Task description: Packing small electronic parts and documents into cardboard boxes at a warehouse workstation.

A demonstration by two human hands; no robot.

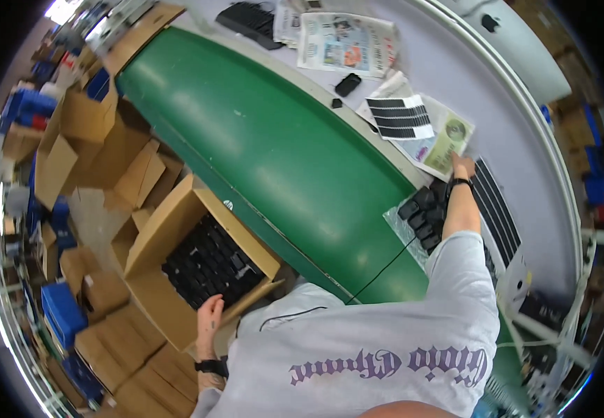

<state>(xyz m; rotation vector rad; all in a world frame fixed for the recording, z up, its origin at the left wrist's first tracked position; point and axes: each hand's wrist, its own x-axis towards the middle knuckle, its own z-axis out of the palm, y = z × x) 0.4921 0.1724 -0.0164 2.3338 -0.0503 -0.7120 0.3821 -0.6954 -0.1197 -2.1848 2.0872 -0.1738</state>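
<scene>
At the lower left, my left hand [210,313] is at the near edge of an open cardboard box [166,240]. Its fingers extend toward rows of small black plastic parts [212,265] packed inside, and nothing shows in them. On the right, my right hand [463,167] is curled at the lower corner of a colourful printed paper sheet [442,148], its fingertips on the sheet's edge. Beneath my right forearm, several black parts [422,217] lie on clear plastic wrapping. A white sheet with black strips [398,117] overlaps the printed sheet.
A green conveyor belt [267,139] runs diagonally between box and pale worktable [448,56]. Newspapers [347,45], a black device [348,85] and a long sheet of black strips [495,209] lie on the table. More cartons [117,341] crowd the left. A thin black cable [385,268] crosses the belt.
</scene>
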